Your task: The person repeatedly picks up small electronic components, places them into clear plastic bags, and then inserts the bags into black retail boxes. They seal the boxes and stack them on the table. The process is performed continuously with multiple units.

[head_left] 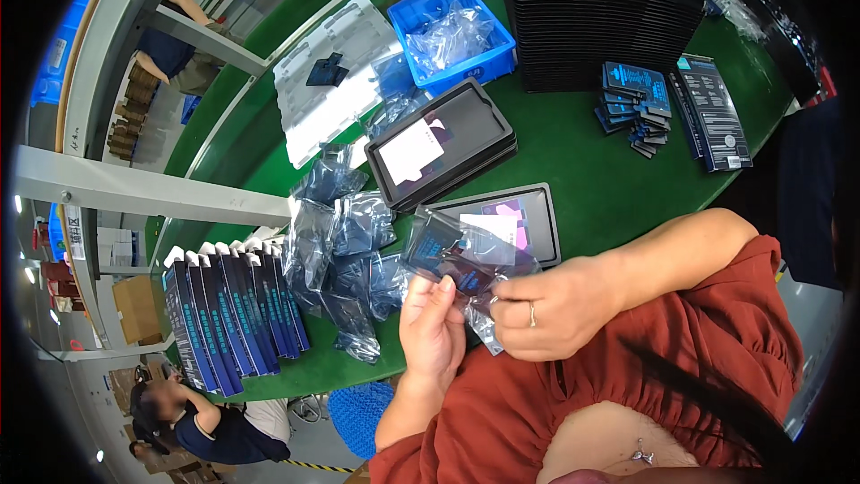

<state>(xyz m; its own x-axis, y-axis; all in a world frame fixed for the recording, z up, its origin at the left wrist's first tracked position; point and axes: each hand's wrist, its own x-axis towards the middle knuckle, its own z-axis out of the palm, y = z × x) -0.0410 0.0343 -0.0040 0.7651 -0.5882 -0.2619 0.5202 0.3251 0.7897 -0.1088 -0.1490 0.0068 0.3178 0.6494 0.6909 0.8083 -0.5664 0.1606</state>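
Left hand [432, 327] and right hand [563, 306], grips narrow, hold a clear plastic pouch [436, 240] with dark-blue contents, near side of the green table [596, 175]. Just beyond lies a shallow black rectangular tray [550, 220]; similar pouches [348, 255] heap left.

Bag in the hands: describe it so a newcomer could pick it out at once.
Find the green table, then its near edge. There the left hand and right hand hold a clear bag with dark, blue-printed contents. Unlike the bags lying on the table to its left, this one is held up.
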